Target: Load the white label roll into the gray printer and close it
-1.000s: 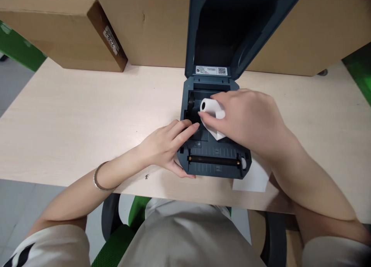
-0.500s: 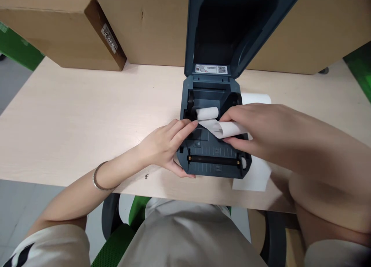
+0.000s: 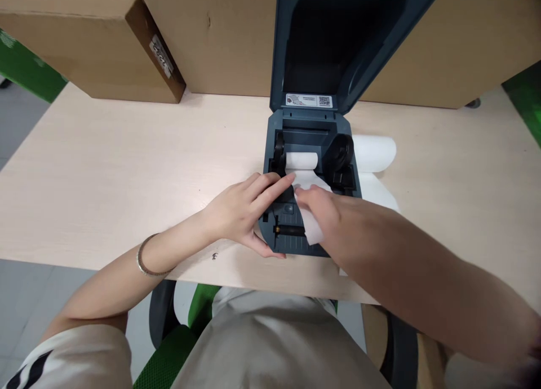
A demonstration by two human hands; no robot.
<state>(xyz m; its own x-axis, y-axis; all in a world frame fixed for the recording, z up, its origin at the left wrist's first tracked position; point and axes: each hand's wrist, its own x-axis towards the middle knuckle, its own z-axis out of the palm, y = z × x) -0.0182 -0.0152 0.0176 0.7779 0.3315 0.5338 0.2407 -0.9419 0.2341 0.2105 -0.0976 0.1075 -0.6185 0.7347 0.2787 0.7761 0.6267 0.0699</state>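
Observation:
A dark blue-grey label printer (image 3: 270,146) sits on the table with its lid (image 3: 274,67) raised. Inside lies a small white paper roll (image 3: 301,161) between two black holders, and its loose paper strip (image 3: 311,231) runs toward the front over the black roller (image 3: 291,230). My left hand (image 3: 249,211) grips the printer's left side, thumb low by the front corner, fingers reaching inside with the tips at the strip's edge. My right hand (image 3: 323,208) is closed on the paper strip over the printer bed. Part of the strip and the printer's front right corner are hidden behind that hand.
A larger white paper roll (image 3: 376,153) with unrolled paper lies right of the printer. Behind stand a large cardboard sheet or box (image 3: 228,45) and, at the left, a brown carton (image 3: 71,45). The table's (image 3: 105,180) front edge runs close to my body.
My right hand has moved left and toward me, from the printer's right side to its middle, laying the strip forward over the roller. My left hand has hardly moved.

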